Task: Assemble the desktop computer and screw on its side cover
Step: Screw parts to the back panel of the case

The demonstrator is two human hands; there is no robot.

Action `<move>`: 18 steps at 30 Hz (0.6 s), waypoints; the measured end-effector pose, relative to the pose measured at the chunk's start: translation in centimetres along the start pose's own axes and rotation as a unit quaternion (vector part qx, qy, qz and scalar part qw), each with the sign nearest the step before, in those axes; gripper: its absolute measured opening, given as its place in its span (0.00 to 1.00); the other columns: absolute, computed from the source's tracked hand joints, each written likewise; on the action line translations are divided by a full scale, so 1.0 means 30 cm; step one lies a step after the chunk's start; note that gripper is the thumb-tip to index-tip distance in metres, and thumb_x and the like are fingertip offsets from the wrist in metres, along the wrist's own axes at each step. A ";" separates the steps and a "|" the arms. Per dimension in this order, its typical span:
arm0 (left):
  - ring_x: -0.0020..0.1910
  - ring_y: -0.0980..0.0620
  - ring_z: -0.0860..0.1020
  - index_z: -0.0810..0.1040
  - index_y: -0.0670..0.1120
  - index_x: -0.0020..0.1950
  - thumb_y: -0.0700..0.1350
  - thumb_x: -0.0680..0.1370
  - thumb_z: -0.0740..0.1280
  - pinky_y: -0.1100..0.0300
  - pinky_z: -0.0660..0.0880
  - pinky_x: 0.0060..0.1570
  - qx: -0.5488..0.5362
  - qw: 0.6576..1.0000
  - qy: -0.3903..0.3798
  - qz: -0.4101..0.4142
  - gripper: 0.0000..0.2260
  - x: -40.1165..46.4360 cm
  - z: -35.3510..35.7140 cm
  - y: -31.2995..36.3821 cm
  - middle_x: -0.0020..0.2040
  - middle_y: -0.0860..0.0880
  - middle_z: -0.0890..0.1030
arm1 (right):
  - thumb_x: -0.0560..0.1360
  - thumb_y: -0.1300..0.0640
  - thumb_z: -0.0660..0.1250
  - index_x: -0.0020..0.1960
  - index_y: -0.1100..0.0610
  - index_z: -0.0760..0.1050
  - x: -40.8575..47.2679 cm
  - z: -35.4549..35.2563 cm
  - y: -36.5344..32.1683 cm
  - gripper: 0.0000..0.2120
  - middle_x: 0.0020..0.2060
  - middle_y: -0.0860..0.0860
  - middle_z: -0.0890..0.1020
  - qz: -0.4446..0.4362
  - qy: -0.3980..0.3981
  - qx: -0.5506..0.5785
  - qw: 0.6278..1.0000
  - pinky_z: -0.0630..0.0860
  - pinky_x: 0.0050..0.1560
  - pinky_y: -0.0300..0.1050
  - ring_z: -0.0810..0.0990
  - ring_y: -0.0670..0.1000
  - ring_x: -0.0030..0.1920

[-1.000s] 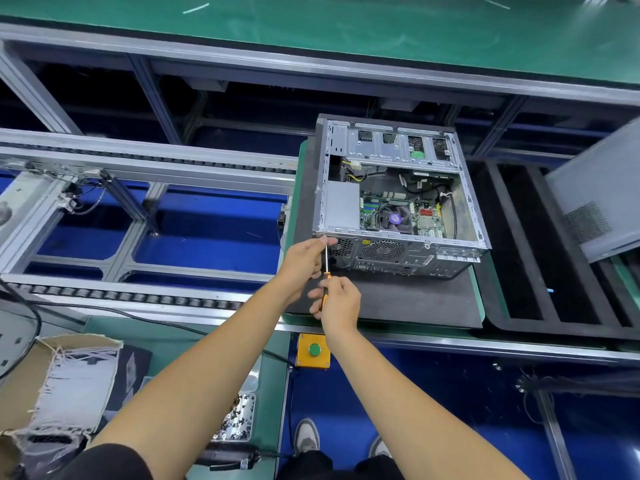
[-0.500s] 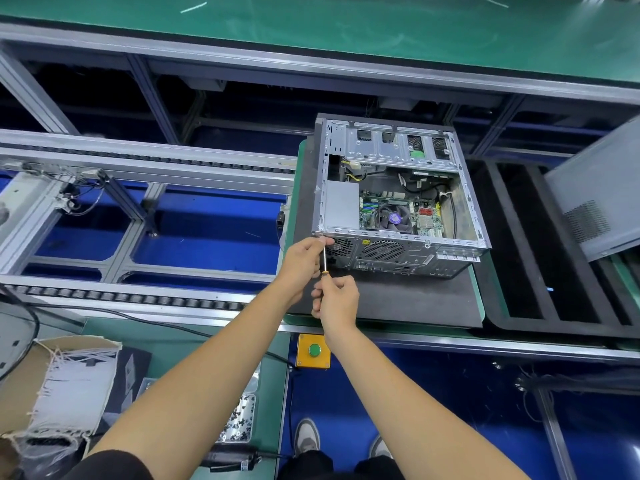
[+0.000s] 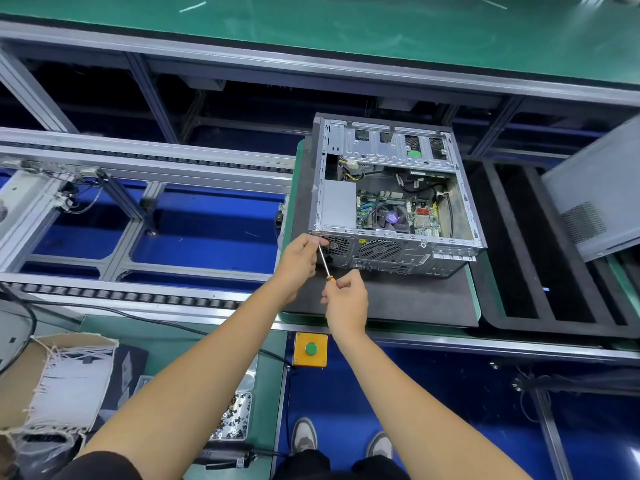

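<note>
both arms stretched forward, forearms bare; left hand (image 3: 298, 259) fingers curled, pinched at the tips; right hand (image 3: 346, 299) just behind, fingers curled, gripping.

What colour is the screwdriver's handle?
Orange, with a black band, on the screwdriver held by the right hand; head view.

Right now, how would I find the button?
Start at the open computer case on the black mat. Follow the metal rail along the mat's near edge; the button box hangs just below it. It is the only yellow box, with a round green button.
</note>
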State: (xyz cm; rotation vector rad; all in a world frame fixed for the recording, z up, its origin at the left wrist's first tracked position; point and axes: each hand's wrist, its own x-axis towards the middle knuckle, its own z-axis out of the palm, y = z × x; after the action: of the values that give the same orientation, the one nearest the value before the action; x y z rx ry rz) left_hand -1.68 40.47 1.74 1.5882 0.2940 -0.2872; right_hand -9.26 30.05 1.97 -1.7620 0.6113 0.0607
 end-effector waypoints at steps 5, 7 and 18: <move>0.27 0.54 0.57 0.77 0.41 0.55 0.46 0.86 0.54 0.61 0.58 0.27 0.025 0.997 -0.076 0.021 0.14 -0.003 -0.073 -0.004 0.28 0.53 0.62 | 0.76 0.57 0.65 0.41 0.51 0.66 0.005 -0.065 -0.001 0.09 0.32 0.53 0.82 -0.078 -0.021 -0.106 0.991 0.78 0.39 0.54 0.82 0.56 0.37; 0.28 0.53 0.56 0.76 0.40 0.54 0.47 0.87 0.54 0.58 0.56 0.29 0.021 0.994 -0.102 0.025 0.15 -0.005 -0.095 0.001 0.28 0.52 0.62 | 0.75 0.56 0.65 0.41 0.51 0.65 0.006 -0.074 -0.003 0.09 0.33 0.53 0.81 -0.100 -0.022 -0.136 0.985 0.77 0.39 0.53 0.80 0.56 0.38; 0.28 0.52 0.53 0.80 0.42 0.57 0.46 0.84 0.58 0.58 0.52 0.28 -0.075 0.990 -0.108 -0.060 0.13 -0.008 -0.056 0.038 0.30 0.50 0.56 | 0.79 0.59 0.65 0.42 0.54 0.68 -0.013 -0.038 0.020 0.08 0.30 0.52 0.83 -0.060 -0.023 -0.018 0.998 0.77 0.36 0.54 0.81 0.51 0.32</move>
State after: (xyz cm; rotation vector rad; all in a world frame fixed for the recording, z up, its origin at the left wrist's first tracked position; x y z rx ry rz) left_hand -1.48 42.12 2.96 1.3808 0.2380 -0.5153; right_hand -10.17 29.05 1.90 -1.8241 0.4718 0.0296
